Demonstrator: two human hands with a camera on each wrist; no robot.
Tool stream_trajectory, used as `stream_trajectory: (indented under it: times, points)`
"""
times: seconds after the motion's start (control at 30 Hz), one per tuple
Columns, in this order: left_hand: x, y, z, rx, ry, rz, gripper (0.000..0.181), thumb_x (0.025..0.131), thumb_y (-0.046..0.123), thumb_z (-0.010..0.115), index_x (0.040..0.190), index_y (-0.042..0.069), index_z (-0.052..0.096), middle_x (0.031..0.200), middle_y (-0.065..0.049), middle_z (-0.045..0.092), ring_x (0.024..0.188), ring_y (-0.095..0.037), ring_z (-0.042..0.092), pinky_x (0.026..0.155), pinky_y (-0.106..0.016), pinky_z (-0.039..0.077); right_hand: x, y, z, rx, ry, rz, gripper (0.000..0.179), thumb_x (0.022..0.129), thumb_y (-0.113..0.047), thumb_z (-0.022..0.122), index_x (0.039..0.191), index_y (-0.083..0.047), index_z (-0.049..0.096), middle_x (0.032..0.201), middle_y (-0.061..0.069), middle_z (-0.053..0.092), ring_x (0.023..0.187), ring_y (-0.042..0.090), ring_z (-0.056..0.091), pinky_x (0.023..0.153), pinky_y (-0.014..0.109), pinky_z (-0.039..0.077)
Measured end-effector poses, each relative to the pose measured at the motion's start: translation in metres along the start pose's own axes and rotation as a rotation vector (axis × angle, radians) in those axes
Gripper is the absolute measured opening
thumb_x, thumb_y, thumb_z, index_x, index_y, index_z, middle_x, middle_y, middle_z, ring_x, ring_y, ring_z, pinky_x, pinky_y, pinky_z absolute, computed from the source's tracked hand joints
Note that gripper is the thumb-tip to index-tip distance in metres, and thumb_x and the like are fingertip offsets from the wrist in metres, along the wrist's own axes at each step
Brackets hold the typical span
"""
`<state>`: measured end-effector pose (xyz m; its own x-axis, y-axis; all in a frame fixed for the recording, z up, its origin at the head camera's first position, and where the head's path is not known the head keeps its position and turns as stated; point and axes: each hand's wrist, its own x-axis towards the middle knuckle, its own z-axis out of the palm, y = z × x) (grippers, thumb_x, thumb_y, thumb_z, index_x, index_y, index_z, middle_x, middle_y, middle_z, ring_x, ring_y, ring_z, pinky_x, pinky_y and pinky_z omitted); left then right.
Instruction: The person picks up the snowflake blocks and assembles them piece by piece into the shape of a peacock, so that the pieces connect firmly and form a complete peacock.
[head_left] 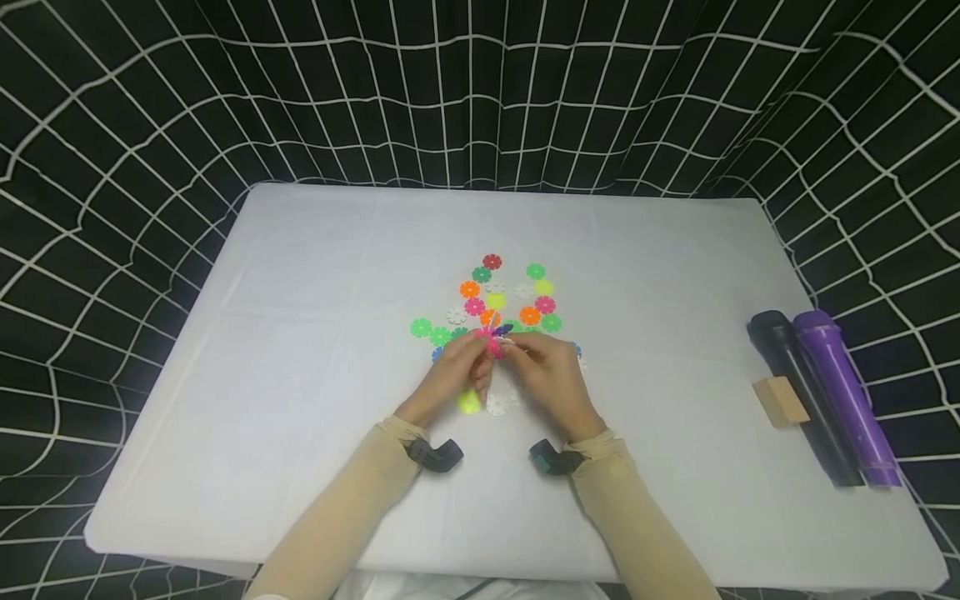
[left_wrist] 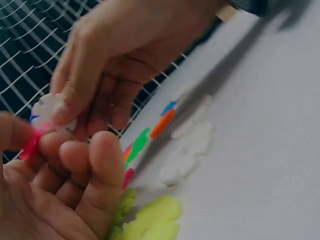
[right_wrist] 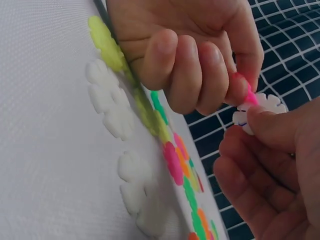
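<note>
Both hands meet over the middle of the white table, above a spread of flat flower-shaped plastic discs. My left hand [head_left: 452,371] pinches a pink disc [left_wrist: 32,146] between thumb and curled fingers. Opposite it, my right hand [head_left: 557,375] grips a white notched disc [right_wrist: 270,103] by its edge with thumb and fingertips. White and pink pieces come together between the two hands. A dark blue piece [head_left: 502,330] stands out beside them in the head view. Fingers cover most of the spot where the pieces meet.
Around the hands lie discs, among them a yellow disc [head_left: 468,402], white discs [head_left: 497,405], a green disc [head_left: 421,327] and a red disc [head_left: 492,262]. At the right are a black tube [head_left: 813,408], a purple tube [head_left: 847,400] and a wooden block [head_left: 782,402]. Black grid cloth [head_left: 480,83] surrounds the table.
</note>
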<state>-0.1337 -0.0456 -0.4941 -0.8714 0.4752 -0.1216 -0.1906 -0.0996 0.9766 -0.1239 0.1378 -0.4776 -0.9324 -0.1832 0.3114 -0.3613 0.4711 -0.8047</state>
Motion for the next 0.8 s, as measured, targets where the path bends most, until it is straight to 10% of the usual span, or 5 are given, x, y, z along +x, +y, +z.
stream_trajectory:
  times: [0.4, 0.8]
  points:
    - [-0.0021, -0.0033, -0.0067, -0.235, 0.112, -0.024, 0.023, 0.106, 0.027, 0.048, 0.089, 0.011, 0.051, 0.07, 0.002, 0.05, 0.057, -0.011, 0.047, 0.051, -0.025, 0.052, -0.0017, 0.0041, -0.0054, -0.316, -0.176, 0.043, 0.029, 0.096, -0.012, 0.065, 0.125, -0.009, 0.072, 0.099, 0.008, 0.069, 0.091, 0.023, 0.054, 0.075, 0.034, 0.048]
    - [-0.0014, -0.0031, -0.008, -0.25, 0.098, -0.012, 0.023, 0.107, 0.028, 0.046, 0.092, 0.011, 0.051, 0.07, 0.003, 0.051, 0.058, -0.011, 0.049, 0.052, -0.025, 0.053, -0.005, 0.005, -0.0042, -0.462, -0.272, 0.051, 0.029, 0.089, -0.018, 0.077, 0.118, -0.013, 0.075, 0.099, 0.005, 0.058, 0.094, 0.023, 0.046, 0.078, 0.033, 0.038]
